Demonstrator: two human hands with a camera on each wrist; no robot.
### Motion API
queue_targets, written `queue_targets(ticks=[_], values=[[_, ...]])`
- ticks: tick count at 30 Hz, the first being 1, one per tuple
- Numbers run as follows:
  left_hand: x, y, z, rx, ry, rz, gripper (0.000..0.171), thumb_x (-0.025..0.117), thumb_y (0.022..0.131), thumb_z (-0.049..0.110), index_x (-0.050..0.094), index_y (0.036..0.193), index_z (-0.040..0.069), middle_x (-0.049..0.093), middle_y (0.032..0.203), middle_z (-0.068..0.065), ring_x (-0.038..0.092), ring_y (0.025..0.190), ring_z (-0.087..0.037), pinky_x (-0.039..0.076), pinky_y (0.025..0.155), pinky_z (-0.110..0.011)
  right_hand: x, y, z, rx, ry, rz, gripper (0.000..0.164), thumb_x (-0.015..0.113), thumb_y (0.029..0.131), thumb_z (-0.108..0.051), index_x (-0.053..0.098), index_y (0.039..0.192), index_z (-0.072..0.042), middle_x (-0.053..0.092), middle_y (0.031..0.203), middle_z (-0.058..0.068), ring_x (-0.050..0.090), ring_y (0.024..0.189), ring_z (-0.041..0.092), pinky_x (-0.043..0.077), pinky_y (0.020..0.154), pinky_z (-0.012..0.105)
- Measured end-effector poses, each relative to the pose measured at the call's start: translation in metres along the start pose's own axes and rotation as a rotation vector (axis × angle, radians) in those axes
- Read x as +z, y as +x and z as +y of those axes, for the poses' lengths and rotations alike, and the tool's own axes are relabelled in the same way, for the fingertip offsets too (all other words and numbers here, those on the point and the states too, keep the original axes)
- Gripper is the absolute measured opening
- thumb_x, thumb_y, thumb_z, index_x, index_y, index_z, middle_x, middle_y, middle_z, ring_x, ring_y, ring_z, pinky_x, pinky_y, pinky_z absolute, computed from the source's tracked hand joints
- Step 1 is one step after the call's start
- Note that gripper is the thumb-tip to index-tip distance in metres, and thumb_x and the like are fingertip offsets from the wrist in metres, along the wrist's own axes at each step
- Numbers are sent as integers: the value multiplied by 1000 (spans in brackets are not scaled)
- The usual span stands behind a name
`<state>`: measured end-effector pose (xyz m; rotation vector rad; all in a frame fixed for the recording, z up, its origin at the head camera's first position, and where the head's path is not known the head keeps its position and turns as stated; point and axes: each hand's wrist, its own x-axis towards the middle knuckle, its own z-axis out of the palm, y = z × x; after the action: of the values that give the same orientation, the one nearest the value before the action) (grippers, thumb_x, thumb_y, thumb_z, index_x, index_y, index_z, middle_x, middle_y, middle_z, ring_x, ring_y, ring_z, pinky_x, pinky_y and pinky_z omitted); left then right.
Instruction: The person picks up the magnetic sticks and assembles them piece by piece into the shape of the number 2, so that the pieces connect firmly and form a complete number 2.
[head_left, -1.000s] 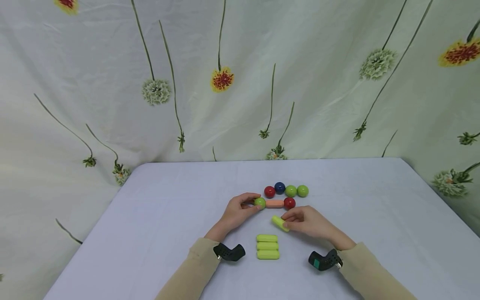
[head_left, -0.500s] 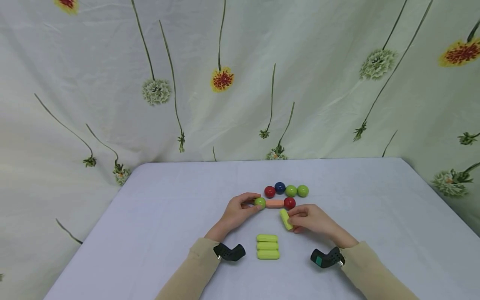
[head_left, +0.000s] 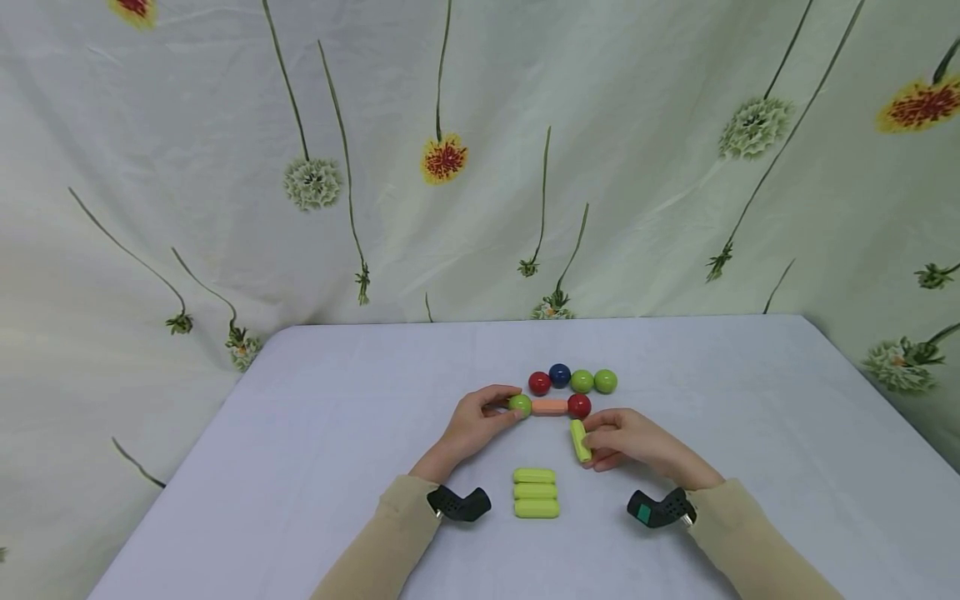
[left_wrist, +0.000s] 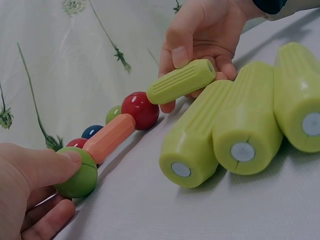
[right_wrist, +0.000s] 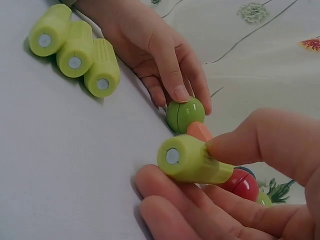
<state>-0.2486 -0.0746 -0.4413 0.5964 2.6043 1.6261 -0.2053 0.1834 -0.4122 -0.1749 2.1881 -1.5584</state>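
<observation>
My left hand (head_left: 474, 422) pinches a green ball (left_wrist: 80, 175) between thumb and fingers. From that ball an orange magnetic rod (left_wrist: 111, 136) runs to a red ball (left_wrist: 140, 110), the three in one straight line on the table. My right hand (head_left: 637, 442) holds a yellow-green magnetic rod (head_left: 581, 441) between thumb and fingers, a pale round magnet showing in its near end in the right wrist view. The rod's far end is right at the red ball in the left wrist view. In the head view it points away from me, just below that ball.
Three more yellow-green rods (head_left: 536, 492) lie side by side on the table (head_left: 337, 467) between my forearms. Behind the line sit a second red ball (head_left: 539, 383), a dark blue ball (head_left: 559, 376) and two green balls (head_left: 593, 382). A flowered cloth (head_left: 637, 167) hangs behind the table.
My right hand has shifted slightly right and turned the yellow-green rod from slanting to nearly straight away from me, its far end now close to the red ball. My left hand stays still.
</observation>
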Motion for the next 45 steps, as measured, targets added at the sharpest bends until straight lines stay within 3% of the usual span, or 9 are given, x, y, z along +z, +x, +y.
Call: queue_targets(ticks=[14,45], values=[[0,0,1,-15,5,1,34,70,85,23,65,117,14,64,111,-2,57,100,-17,48,80,-28,0,-1,-2,36,25,35,47,61,89,-14,47,124,13,63,92,12,67,75,22,55,68,33],[0,-1,1,1,7,0,33,70,86,21,65,117,13,64,111,-2,57,99,-16,48,79,-26,-1,0,1,23,35,90,47,62,89,-16,48,124,13,66,89,10,68,76,23,55,68,33]])
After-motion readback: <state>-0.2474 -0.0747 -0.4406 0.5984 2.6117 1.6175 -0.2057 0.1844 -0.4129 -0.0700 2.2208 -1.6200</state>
